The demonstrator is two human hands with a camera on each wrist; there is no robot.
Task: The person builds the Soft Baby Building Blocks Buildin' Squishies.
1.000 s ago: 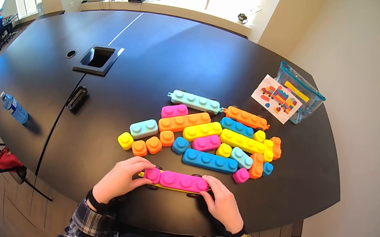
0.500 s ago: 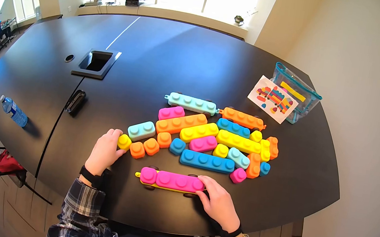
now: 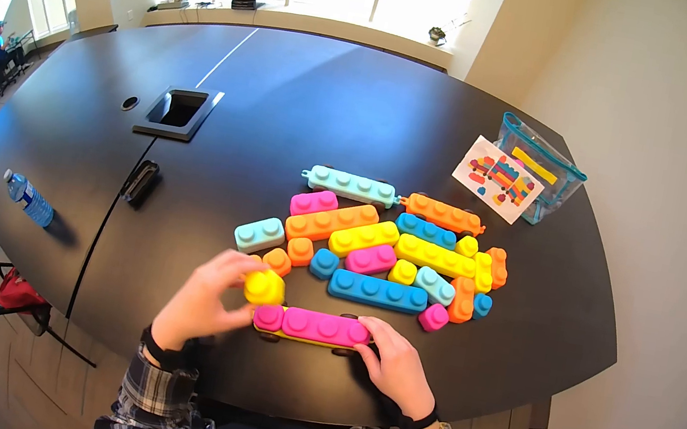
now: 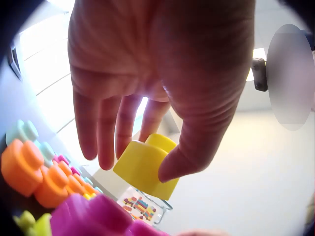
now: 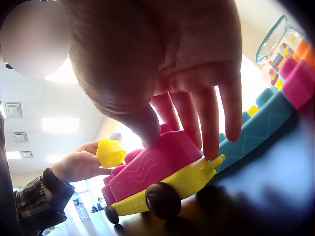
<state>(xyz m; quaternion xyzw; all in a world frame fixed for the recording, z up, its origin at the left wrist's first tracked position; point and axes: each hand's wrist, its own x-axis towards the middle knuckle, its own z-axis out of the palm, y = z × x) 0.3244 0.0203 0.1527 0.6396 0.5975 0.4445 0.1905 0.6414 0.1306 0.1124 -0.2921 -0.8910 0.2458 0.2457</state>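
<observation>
Pinched between the thumb and fingers of my left hand [image 3: 200, 298] is a small yellow one-stud block [image 3: 265, 289], held tilted above the left end of the toy car. That car has a yellow wheeled base [image 5: 189, 180] with dark wheels. A small pink block [image 3: 268, 318] and a longer pink block [image 3: 326, 328] sit side by side on top of it. My right hand [image 3: 401, 368] grips the car's right end, its thumb on the near side and its fingers on the far side, as the right wrist view shows.
Beyond the car lie several loose blocks, including a long blue block [image 3: 378, 291] and a light blue block [image 3: 259, 235]. Behind them stand linked light blue [image 3: 350, 185] and orange [image 3: 443, 214] wheeled bases. A picture card [image 3: 498, 180] leans against a clear bag [image 3: 543, 162]. A water bottle [image 3: 28, 198] stands left.
My left hand left the car, reached left to the yellow block among the loose ones, and brought it back over the car's left end. The right hand stayed on the car.
</observation>
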